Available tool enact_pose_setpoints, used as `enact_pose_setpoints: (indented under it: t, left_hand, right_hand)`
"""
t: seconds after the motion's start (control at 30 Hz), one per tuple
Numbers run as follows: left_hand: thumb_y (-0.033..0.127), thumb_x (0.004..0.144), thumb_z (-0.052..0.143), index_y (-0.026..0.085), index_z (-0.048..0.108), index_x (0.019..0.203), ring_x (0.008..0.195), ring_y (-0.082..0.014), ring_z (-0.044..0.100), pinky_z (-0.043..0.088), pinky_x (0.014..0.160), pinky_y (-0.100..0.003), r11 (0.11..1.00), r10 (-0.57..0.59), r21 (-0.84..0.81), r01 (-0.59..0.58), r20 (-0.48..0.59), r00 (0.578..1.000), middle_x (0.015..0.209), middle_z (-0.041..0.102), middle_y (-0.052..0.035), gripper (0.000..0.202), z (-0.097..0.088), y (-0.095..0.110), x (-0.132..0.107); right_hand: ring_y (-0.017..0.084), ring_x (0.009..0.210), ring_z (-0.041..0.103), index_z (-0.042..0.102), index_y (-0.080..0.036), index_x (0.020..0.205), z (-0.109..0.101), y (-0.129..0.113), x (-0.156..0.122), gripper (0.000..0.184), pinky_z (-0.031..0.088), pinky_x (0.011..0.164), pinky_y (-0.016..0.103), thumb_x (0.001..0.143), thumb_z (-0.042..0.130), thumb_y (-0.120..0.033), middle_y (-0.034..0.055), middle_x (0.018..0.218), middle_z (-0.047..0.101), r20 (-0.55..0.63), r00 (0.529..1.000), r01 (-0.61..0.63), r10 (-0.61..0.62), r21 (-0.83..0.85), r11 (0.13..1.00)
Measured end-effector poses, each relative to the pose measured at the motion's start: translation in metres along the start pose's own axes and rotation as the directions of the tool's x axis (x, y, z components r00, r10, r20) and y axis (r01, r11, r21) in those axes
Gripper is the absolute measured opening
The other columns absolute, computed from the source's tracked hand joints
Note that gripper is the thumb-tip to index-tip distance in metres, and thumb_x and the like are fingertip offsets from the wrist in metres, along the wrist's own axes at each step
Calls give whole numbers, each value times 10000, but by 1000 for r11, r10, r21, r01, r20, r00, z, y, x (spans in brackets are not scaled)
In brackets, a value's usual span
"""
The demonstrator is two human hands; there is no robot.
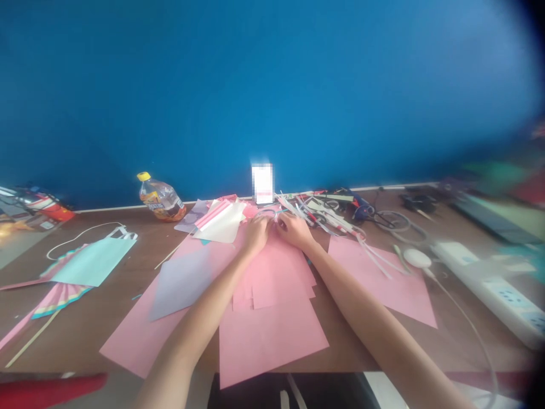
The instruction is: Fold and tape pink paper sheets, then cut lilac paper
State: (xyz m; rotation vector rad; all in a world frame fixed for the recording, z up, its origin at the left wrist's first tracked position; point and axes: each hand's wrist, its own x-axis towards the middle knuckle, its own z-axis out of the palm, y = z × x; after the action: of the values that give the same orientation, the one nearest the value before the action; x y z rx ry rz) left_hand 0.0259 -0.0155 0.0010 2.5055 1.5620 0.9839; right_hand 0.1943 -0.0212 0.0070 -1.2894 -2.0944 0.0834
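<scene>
My left hand (256, 233) and my right hand (294, 228) are close together over the far end of several overlapping pink paper sheets (281, 272). Both have curled, closed fingers. Between the fingertips is something thin and pale that is too small and blurred to name. Under my left forearm lies a lilac sheet (181, 287) on a larger pink sheet (128, 341). Just beyond my hands stands an upright, bright white rectangle (263, 183), its face pixelated. To the right of my right hand is a heap of paper strips (336, 218).
A yellow-capped bottle (162, 199) leans at the back left. Nearer are a light-blue paper bag (96, 261) and a pleated paper fan (63, 295). On the right are another pink sheet (383, 278), a white charger (417, 258) with its cable, and a power strip (489, 289). A blue wall (272, 85) rises behind.
</scene>
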Motion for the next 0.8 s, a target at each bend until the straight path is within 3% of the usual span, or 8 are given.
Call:
enact_pose_setpoints:
  t: [0.3,0.8]
  left_hand:
    - [313,980,436,195,653,914,975,-260,650,447,872,-398,997,-17,82,15,26,1000,948,722,-85,255,1,0,0]
    - [319,976,446,200,650,951,1004,-250,646,432,882,-388,995,-21,97,18,22,1000,984,724,-80,236,4,-1,0]
  right_hand:
    - [164,680,518,561,-211,816,4,4,1,129,250,564,265,895,497,-291,31,818,640,-10,998,-63,63,-30,998]
    - [180,670,517,587,-208,841,4,5,2,143,248,568,285,887,457,-244,59,847,662,-52,984,-175,171,-70,982]
